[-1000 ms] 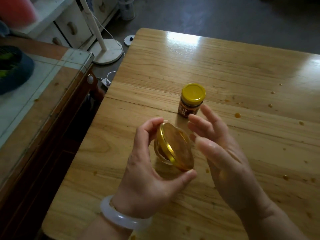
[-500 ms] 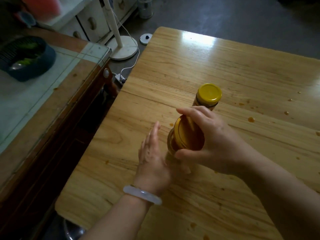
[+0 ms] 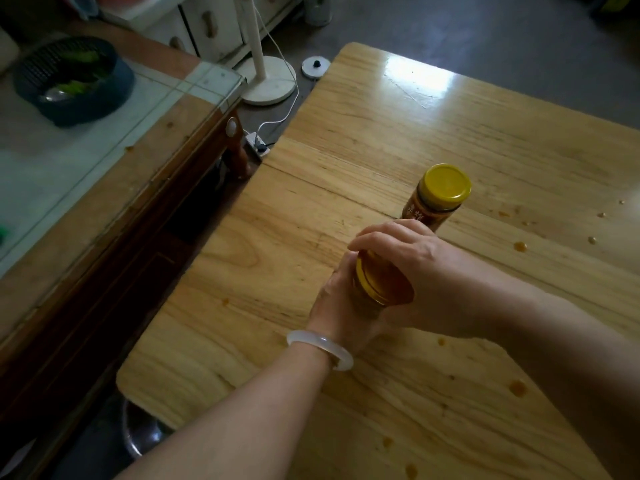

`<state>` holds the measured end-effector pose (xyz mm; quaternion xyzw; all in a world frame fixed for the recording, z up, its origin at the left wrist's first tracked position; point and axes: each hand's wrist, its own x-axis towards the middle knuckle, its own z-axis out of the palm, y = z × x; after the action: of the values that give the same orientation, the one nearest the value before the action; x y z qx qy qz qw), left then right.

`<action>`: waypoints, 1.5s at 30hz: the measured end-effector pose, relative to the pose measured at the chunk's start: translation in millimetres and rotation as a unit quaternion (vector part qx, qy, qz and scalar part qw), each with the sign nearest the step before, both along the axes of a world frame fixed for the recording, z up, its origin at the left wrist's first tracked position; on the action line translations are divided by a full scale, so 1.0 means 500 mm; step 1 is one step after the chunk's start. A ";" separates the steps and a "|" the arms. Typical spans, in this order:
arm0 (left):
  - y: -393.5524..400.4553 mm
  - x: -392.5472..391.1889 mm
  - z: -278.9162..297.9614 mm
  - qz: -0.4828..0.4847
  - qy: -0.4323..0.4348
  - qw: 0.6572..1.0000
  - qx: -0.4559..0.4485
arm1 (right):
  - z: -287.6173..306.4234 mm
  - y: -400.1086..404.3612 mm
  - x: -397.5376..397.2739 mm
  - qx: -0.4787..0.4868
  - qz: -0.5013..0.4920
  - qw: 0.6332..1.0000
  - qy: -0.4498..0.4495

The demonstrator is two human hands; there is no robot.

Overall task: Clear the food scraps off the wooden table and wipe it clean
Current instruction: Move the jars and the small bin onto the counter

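While right hand point(image 3: 419, 271) grips round gold lid of glass jar point(image 3: 377, 285), left hand point(image 3: 341, 306) holds jar's side; shiny wooden table point(image 3: 381, 140) sticky-spotted.

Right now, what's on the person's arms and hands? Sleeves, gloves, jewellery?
Both forearms are bare as far as the frame shows; no sleeves or gloves in view. The left hand has a smooth, pale, translucent white bangle round its wrist, a plain closed ring with no visible markings. The right hand and its wrist carry nothing visible: no watch or band. Any rings cannot be made out.
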<state>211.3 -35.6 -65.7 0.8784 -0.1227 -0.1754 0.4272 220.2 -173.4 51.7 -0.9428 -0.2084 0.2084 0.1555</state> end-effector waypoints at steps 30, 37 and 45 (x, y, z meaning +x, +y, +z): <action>0.001 -0.005 0.043 0.042 0.066 0.997 0.001 | 0.002 0.048 -0.027 -0.137 -0.084 0.986 -0.037; -0.012 -0.005 0.028 -0.015 -0.001 0.996 0.089 | 0.007 0.029 -0.022 -0.129 -0.005 0.991 -0.030; -0.010 -0.006 0.033 0.003 0.005 0.999 0.051 | 0.015 0.028 -0.015 -0.119 -0.002 0.993 -0.020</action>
<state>208.2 -40.6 -49.2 0.8986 -0.1087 -0.1848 0.3828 212.8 -159.5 59.1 -0.9590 -0.1837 0.2122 0.0386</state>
